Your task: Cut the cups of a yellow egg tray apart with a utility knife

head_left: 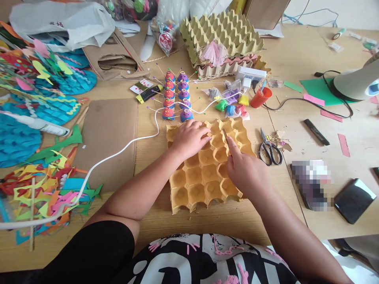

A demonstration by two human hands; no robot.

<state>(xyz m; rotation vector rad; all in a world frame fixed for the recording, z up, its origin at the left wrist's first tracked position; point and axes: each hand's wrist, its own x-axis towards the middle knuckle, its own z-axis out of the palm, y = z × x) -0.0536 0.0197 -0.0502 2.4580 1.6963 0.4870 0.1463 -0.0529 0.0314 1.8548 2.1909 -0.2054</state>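
Observation:
A yellow cardboard egg tray lies on the table before me, its rows of cups facing up. My left hand rests palm down on its upper left part, thumb apart from the fingers, pressing on the ridges. In my right hand is a knife with a narrow blade, the index finger laid along its back. The blade points away from me and touches the tray between cup rows on the right side. My right palm hides the handle and some cups.
Painted egg-cup caterpillars with pins stand beyond the tray, a white cable running across them. Scissors lie to the right, near a red cup. Stacked egg trays are at the back. Paper scraps and cardboard lie left.

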